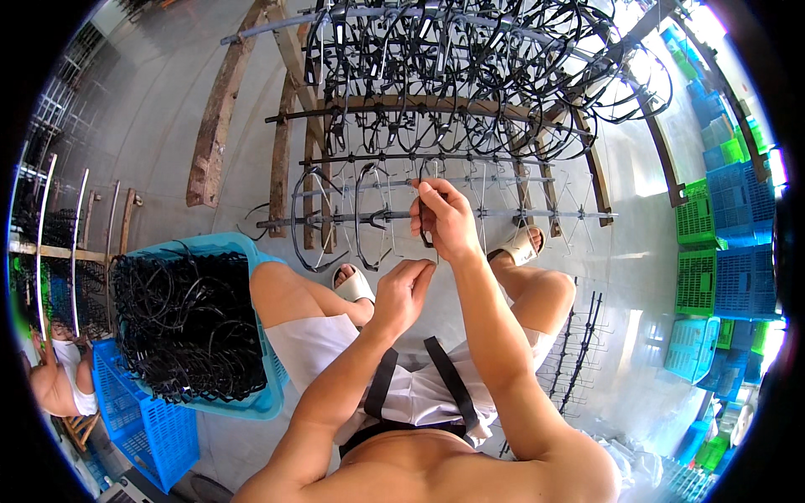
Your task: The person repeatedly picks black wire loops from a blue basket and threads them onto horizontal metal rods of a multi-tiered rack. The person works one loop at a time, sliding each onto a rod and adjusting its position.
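Observation:
My right hand is closed around a thin black curved strip, held up at the near rod of a metal rack. Just below it and to the left, my left hand is pinched at the fingertips; whatever lies in that pinch is too small to make out. Two black hoops hang side by side on the rack's near rod, left of my right hand. Thin wire hooks stick out along this rod. Farther back, many more black hoops crowd the upper rods.
A light-blue basket heaped with black strips stands by my left leg, a blue crate beside it. Wooden beams support the rack. Blue and green crates are stacked at right. Another person sits far left.

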`<control>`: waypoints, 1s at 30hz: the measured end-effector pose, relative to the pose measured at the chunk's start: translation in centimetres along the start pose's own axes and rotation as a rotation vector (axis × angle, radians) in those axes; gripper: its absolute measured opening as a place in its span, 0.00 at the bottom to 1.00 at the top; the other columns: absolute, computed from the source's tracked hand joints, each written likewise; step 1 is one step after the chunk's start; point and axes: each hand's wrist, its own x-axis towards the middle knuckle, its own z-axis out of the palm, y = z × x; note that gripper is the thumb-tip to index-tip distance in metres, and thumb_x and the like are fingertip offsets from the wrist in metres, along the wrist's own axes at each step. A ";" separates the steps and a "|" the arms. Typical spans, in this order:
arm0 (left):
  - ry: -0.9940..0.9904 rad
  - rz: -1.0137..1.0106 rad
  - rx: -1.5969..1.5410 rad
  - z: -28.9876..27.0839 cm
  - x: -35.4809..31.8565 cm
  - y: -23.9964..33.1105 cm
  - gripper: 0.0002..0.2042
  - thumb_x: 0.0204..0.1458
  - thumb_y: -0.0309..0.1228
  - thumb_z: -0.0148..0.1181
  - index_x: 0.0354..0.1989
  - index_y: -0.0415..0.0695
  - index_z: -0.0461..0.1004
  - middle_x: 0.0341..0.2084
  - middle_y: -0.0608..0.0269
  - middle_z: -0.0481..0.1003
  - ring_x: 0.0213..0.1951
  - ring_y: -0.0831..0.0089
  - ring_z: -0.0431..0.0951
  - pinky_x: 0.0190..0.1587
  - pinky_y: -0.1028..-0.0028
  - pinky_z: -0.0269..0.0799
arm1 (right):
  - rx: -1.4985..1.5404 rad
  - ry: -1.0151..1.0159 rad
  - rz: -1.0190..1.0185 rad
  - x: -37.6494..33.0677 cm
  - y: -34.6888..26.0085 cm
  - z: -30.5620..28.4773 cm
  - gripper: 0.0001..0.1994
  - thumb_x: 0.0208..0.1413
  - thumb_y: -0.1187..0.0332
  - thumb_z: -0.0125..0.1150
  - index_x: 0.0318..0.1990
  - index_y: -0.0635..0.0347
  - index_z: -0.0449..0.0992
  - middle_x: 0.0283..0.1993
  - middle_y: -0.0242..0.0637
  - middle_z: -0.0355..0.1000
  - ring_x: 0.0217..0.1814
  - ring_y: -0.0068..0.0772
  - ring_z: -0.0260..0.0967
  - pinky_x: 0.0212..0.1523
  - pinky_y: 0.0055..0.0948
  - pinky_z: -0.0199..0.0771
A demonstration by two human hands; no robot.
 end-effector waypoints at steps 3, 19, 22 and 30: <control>0.032 -0.002 -0.032 0.4 -0.2 -0.5 0.07 0.50 0.22 0.59 0.37 0.36 0.74 0.30 0.52 0.75 0.27 0.60 0.77 0.29 0.71 0.73 | 0.018 -0.025 -0.037 -0.2 0.3 -0.2 0.11 0.59 0.67 0.54 0.43 0.67 0.70 0.24 0.36 0.70 0.20 0.24 0.66 0.19 0.23 0.67; -0.055 -0.165 -0.469 2.7 -0.8 -4.5 0.13 0.58 0.25 0.50 0.50 0.33 0.66 0.35 0.58 0.75 0.33 0.77 0.75 0.33 0.79 0.72 | -0.185 -0.027 -0.038 -2.5 -0.2 -0.7 0.13 0.60 0.64 0.53 0.46 0.65 0.70 0.26 0.35 0.71 0.23 0.23 0.68 0.23 0.21 0.68; -0.023 -0.217 -0.424 2.6 0.2 -2.8 0.08 0.58 0.26 0.50 0.42 0.34 0.71 0.29 0.62 0.76 0.27 0.81 0.72 0.29 0.81 0.69 | -0.149 -0.015 -0.033 -2.4 -0.8 -0.7 0.14 0.60 0.63 0.54 0.45 0.66 0.70 0.25 0.36 0.71 0.22 0.23 0.68 0.24 0.22 0.69; 0.140 -0.246 -0.343 2.8 0.2 -1.1 0.06 0.51 0.28 0.56 0.33 0.39 0.74 0.22 0.54 0.74 0.23 0.70 0.74 0.28 0.71 0.69 | -0.340 0.169 -0.141 -2.3 0.0 0.1 0.12 0.58 0.63 0.55 0.41 0.63 0.74 0.23 0.34 0.69 0.19 0.23 0.64 0.21 0.22 0.64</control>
